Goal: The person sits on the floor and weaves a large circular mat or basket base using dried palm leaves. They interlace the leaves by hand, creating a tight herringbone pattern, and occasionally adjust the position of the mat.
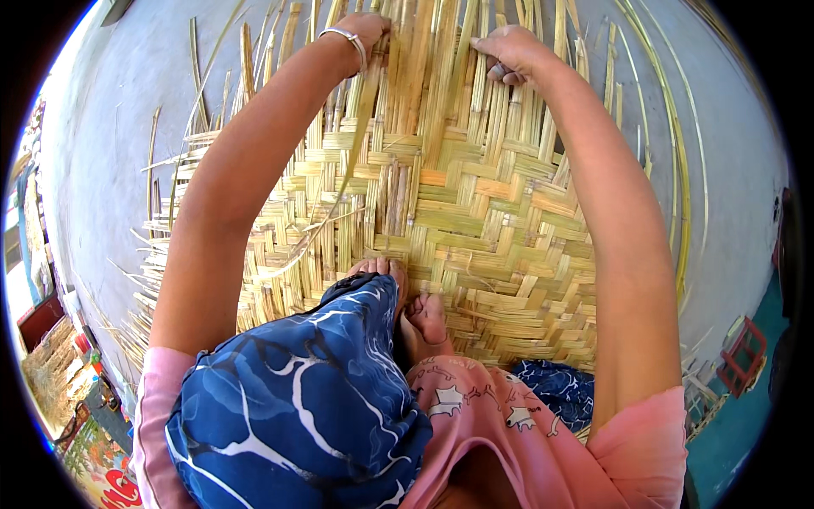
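Gripping loose strips (424, 51) at the mat's (475, 220) far edge, both hands close on them. Left hand (366, 30) and right hand (504, 53) sit apart.

I see a woven mat (458, 204) in pale yellow and straw-green strips, crossing in a broad herringbone pattern, with a few warmer orange-tan patches near its middle; the loose strips (424, 51) at the far edge are the same yellow-green; the floor (127, 127) beneath is plain grey; a silver bangle (349, 38) circles my left wrist; my trousers (297, 407) are deep blue with white marbled streaks; my top (500, 424) is pink with small white printed figures
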Available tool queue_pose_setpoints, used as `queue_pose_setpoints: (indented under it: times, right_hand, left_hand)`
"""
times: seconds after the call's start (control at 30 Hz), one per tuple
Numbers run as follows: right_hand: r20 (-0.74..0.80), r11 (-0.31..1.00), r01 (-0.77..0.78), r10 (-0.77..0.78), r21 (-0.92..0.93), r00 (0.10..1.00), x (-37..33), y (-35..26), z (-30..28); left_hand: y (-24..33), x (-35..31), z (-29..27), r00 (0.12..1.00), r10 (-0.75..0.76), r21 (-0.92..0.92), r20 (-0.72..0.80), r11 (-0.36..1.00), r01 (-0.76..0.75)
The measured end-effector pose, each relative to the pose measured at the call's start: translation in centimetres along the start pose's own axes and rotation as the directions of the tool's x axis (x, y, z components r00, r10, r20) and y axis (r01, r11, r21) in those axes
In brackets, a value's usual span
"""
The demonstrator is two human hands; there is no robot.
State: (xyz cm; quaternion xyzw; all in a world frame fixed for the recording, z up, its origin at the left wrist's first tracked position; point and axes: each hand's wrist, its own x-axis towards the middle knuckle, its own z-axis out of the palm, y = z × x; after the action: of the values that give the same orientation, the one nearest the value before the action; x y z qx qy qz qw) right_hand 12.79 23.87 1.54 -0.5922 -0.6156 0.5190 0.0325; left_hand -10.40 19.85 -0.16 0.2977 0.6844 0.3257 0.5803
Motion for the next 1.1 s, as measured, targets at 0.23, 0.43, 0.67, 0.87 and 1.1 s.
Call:
queue_pose_setpoints:
  times: [0.23,0.43,0.67,0.87,1.1]
  right_hand:
    - [-0.192,0.937,0.189,-0.252,-0.293,0.949,-1.4,1.1,-0.9]
    - [-0.11,0.982,0.008,-0.03,-0.189,0.993,-0.7,2.3,-0.4]
    - [-0.246,0.96,0.1,-0.167,-0.263,0.955,-1.8,3.3,-0.1]
    - [-0.328,0.75,0.017,-0.31,-0.662,0.892,-3.4,2.0,1.1]
    - [-0.061,0.978,0.032,-0.045,-0.204,0.997,-1.7,0.1,0.1]
  left_hand:
    - [0.4,-2.3,1.4,0.986,-0.037,-0.005,0.163,0.999,0.038]
    - [-0.6,-4.8,1.0,0.928,0.052,-0.19,0.37,0.982,0.02]
    - [-3.9,-4.4,-1.3,0.859,0.154,-0.392,0.488,0.918,0.058]
    - [-2.8,-6.4,-0.6,0.808,0.239,-0.392,0.538,0.92,-0.012]
    - [-1.0,-7.4,1.0,0.787,0.169,-0.371,0.593,0.925,0.081]
